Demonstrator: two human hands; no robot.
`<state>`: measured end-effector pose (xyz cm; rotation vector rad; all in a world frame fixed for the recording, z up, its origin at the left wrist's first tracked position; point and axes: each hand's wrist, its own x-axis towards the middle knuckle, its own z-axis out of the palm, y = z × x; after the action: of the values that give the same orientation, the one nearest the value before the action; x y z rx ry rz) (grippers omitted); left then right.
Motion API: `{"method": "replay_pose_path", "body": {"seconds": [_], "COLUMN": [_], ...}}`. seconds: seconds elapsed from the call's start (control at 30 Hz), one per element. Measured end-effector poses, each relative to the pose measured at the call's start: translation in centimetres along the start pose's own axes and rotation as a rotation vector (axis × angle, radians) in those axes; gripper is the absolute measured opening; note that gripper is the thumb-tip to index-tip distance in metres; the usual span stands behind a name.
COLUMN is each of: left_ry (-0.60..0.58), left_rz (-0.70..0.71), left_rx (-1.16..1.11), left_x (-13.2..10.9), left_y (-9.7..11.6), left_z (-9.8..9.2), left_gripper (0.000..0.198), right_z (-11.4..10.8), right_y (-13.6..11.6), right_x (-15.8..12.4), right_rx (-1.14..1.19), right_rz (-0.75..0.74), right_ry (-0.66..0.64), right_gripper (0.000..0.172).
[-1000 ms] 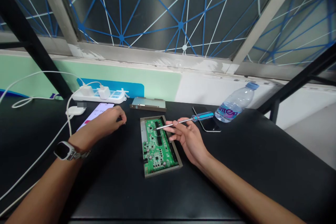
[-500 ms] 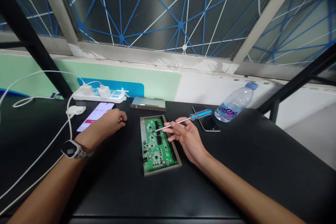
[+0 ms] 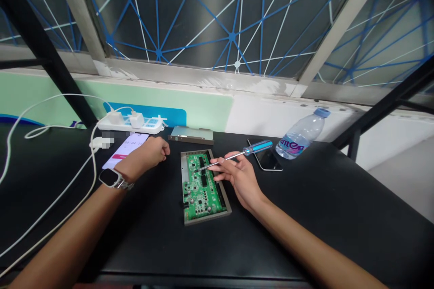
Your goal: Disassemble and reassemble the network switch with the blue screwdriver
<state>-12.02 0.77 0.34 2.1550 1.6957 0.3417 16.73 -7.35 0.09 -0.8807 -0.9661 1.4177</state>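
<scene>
Screwdriver (image 3: 249, 150) with a translucent blue handle and slim metal shaft is held between the fingers of a person's right hand (image 3: 242, 180), its tip over a green rectangular circuit board (image 3: 200, 192) in a shallow grey metal tray (image 3: 207, 220) on a black desk (image 3: 305, 226). The left hand (image 3: 156, 152), fingers curled, is near a lit smartphone (image 3: 119, 157); whether it grips anything cannot be told.

The screwdriver (image 3: 251, 149) has a smooth, glossy, translucent plastic handle and a bright, polished metal shaft. The circuit board (image 3: 207, 193) presents a faintly glossy coated surface; its tray (image 3: 185, 165) is dull, matt metal. The tabletop (image 3: 322, 216) is smooth and matt, the power strip (image 3: 149, 125) smooth opaque plastic, the bottle (image 3: 310, 125) clear glossy plastic, and the watch band (image 3: 124, 184) shiny metal.
</scene>
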Motion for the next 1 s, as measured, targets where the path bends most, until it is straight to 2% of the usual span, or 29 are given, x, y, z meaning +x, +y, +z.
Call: {"method": "replay_pose_path", "body": {"seconds": [0.13, 0.23, 0.27, 0.33, 0.47, 0.63, 0.87, 1.0], "left_ry": [0.037, 0.095, 0.078, 0.025, 0.055, 0.101, 0.242, 0.344], "left_rz": [0.059, 0.173, 0.203, 0.219, 0.247, 0.338, 0.43, 0.503], "left_rx": [0.03, 0.045, 0.028, 0.038, 0.109, 0.052, 0.048, -0.13], "left_x": [0.5, 0.8, 0.9, 1.4, 2.4, 2.5, 0.6, 0.0], "left_y": [0.4, 2.3, 3.1, 4.7, 6.8, 7.4, 8.1, 9.2], "left_z": [0.1, 0.1, 0.1, 0.2, 0.7, 2.0, 3.1, 3.1], "left_gripper": [0.022, 0.025, 0.024, 0.016, 0.019, 0.021, 0.025, 0.026], "right_z": [-0.1, -0.2, -0.2, -0.3, -0.5, -0.4, -0.6, -0.3], "right_y": [-0.1, -0.1, -0.1, -0.1, 0.0, -0.5, -1.3, -2.3], "right_x": [0.1, 0.2, 0.2, 0.3, 0.4, 0.8, 1.6, 2.8], "right_rx": [-0.008, -0.012, -0.013, -0.019, -0.047, -0.103, -0.256, -0.42], "right_rz": [-0.01, -0.008, -0.009, -0.016, -0.049, -0.135, -0.232, -0.31], "right_ry": [0.001, 0.004, 0.002, -0.006, -0.02, -0.021, -0.067, -0.121], "right_gripper": [0.04, 0.04, 0.04, 0.041, 0.039, 0.038, 0.035, 0.03]}}
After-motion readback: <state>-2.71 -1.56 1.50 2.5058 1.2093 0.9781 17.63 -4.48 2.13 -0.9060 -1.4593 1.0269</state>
